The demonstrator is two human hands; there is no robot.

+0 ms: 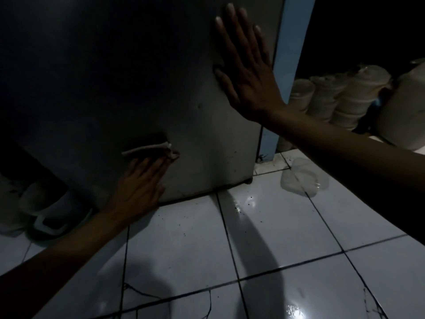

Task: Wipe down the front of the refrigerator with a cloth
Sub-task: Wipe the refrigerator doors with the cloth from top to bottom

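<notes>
My left hand (pixel 140 180) presses the cloth (pixel 149 151) with straight fingers low on the refrigerator (pixel 115 77) front; my right hand (pixel 246 65) lies flat, released, higher up.

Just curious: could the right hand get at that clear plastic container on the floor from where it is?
Probably yes. The right hand lies flat on the refrigerator holding nothing, and the clear plastic container sits below it on open floor tiles, with nothing visible between them.
</notes>
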